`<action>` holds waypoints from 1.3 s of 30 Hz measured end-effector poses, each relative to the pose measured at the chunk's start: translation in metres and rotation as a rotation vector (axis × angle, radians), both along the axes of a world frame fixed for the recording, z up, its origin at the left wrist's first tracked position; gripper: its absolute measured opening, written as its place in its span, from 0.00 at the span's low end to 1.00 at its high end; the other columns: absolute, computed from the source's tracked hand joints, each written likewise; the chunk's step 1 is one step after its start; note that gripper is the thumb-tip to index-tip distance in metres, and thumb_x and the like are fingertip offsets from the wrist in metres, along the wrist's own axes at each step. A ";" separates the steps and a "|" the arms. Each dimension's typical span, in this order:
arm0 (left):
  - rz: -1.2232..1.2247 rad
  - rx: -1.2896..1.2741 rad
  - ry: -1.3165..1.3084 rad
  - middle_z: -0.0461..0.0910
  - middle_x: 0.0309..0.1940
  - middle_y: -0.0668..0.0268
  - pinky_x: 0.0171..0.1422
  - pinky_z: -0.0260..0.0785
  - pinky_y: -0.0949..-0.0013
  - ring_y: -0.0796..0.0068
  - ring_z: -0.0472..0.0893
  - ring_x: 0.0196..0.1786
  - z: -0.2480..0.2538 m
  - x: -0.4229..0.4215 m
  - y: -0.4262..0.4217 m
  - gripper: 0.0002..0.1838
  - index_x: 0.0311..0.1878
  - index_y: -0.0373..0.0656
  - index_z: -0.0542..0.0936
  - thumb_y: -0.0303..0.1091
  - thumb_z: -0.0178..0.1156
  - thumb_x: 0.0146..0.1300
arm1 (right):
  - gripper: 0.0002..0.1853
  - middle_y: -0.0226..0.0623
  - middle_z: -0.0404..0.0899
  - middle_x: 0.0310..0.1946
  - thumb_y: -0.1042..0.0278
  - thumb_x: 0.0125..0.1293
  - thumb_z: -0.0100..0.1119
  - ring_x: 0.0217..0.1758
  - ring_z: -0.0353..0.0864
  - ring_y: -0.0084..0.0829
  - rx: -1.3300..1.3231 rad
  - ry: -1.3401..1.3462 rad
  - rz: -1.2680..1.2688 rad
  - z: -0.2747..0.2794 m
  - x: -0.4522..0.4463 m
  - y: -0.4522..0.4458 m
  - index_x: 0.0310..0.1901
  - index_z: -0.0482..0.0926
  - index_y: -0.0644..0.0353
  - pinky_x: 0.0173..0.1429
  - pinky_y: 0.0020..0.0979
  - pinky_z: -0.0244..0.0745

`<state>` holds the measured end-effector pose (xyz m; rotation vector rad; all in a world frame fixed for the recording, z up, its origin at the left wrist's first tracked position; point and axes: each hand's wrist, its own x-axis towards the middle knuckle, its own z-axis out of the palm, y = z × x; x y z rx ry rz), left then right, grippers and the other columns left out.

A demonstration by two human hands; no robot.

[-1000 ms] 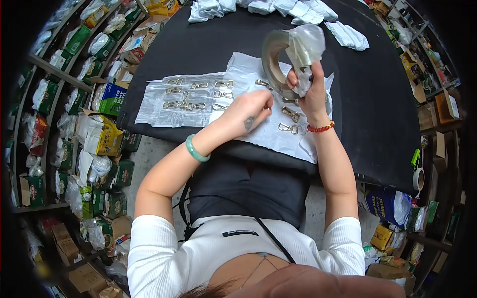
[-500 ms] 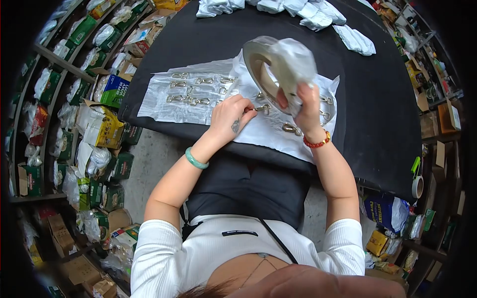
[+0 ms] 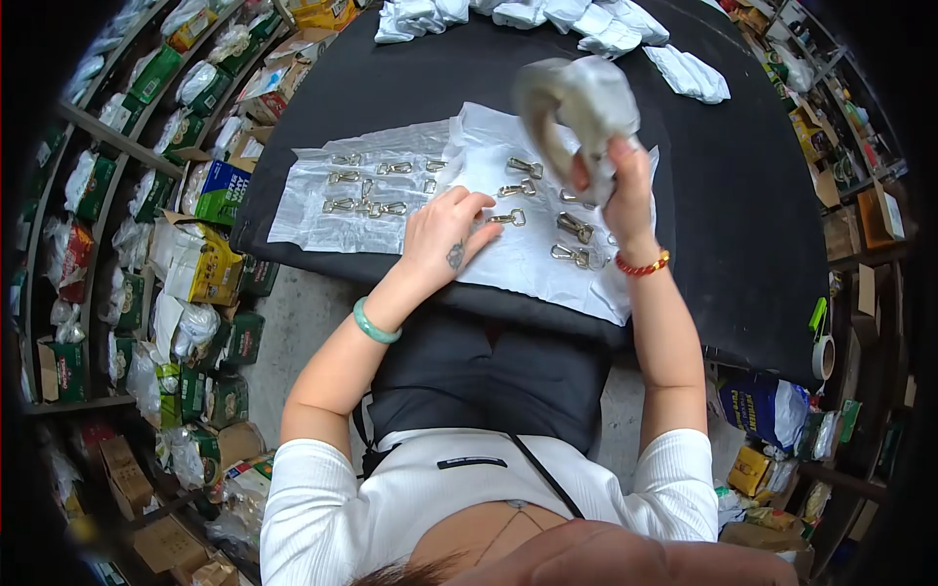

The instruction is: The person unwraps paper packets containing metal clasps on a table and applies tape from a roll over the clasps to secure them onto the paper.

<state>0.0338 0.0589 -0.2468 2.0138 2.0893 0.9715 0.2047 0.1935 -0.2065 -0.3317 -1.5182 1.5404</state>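
My right hand point(image 3: 625, 190) grips a large roll of tape point(image 3: 601, 93), raised above the table and blurred by motion. My left hand point(image 3: 440, 232) rests on the white plastic sheet point(image 3: 537, 275), thumb and forefinger apart. Just beyond those fingertips lies a metal snap hook point(image 3: 508, 218); whether they touch it I cannot tell. Several more snap hooks lie spread on the sheet's right part, among them a pair by its front edge point(image 3: 570, 255). On the left, another group of snap hooks point(image 3: 366, 207) shows on or under a translucent film point(image 3: 305, 210).
The black-covered table point(image 3: 723, 244) curves around in front of me. White plastic packets point(image 3: 687, 73) lie along its far side. A small tape roll point(image 3: 824, 357) and a green-handled tool point(image 3: 818, 317) are at the right edge. Shelves with boxes point(image 3: 220, 190) stand on both sides.
My right hand has lifted the tape roll up and to the right, uncovering more snap hooks. My left thumb and forefinger have parted from the snap hook they were at.
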 end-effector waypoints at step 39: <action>-0.145 -0.055 -0.039 0.80 0.29 0.63 0.36 0.70 0.63 0.61 0.79 0.31 -0.013 0.034 0.104 0.10 0.37 0.42 0.81 0.36 0.64 0.54 | 0.14 0.34 0.73 0.19 0.64 0.66 0.46 0.19 0.66 0.21 -0.055 0.002 -0.122 -0.019 0.029 0.017 0.36 0.75 0.68 0.25 0.21 0.61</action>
